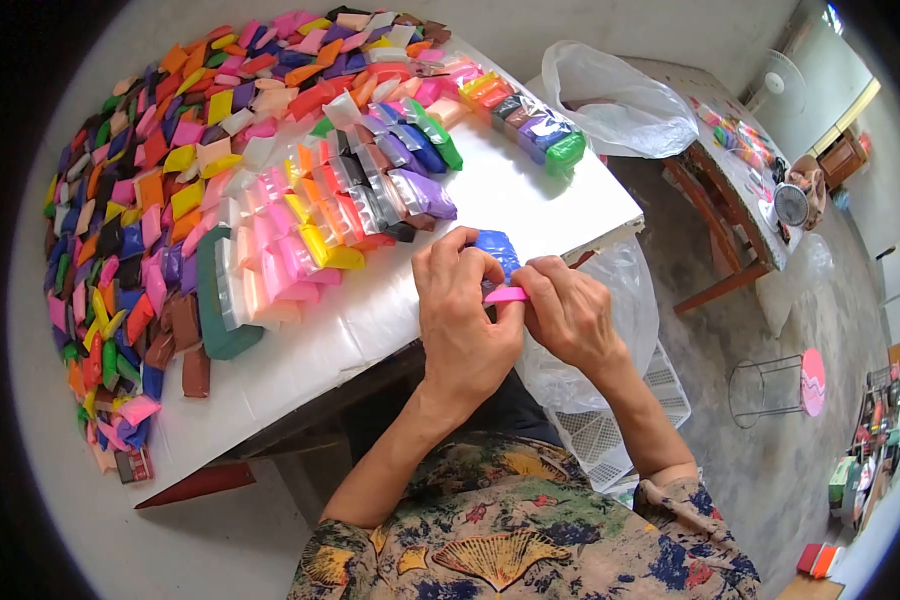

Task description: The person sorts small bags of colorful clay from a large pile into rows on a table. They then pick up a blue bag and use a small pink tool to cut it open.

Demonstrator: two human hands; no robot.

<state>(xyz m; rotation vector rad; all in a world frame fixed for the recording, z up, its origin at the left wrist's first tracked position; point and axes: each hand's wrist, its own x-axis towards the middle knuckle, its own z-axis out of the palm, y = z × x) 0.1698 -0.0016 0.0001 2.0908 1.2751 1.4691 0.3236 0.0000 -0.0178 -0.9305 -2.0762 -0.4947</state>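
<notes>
My left hand (462, 315) and my right hand (575, 315) meet over the front edge of the table, both with fingers closed in a pinch. A small blue packet (496, 248) in clear film shows beyond my left fingers, partly covered by them. Between the two hands runs a narrow bright pink piece (506, 294), its right end at my right thumb and fingertips. Just to the left lie rows of filled packets, among them purple (422, 193), yellow (330, 250) and pink ones (288, 262), with clear film ends.
A large heap of coloured packets (185, 130) covers the table's left and back. Another multicoloured row (523, 122) lies near the right edge of the white table (560, 218). Clear bags (620, 100) hang beyond it. A white crate (610, 425) and pink-topped stool (812, 382) stand lower right.
</notes>
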